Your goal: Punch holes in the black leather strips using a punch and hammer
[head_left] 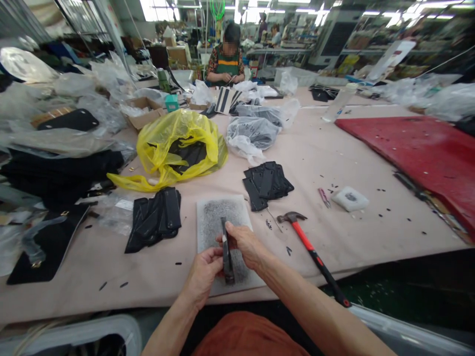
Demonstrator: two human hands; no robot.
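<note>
Above a speckled white board [208, 207], both my hands hold a narrow black piece [227, 264], seen nearly edge-on and probably of leather-like material. My left hand [203, 274] pinches it on the left side, near its lower half. On the right, my right hand [243, 242] grips its upper part with the thumb on top; some fingers are hidden behind it. A pile of flat black pieces [155, 217] lies left of the board, and another pile of black pieces [267, 182] lies beyond its upper right corner.
A claw hammer [306, 242] with a red and black handle lies to the right. Beyond it are small pink-handled snips [324, 198] and a white block [351, 199]. A yellow plastic bag [148, 136] stands behind the left pile. A red board [419, 148] covers the far right.
</note>
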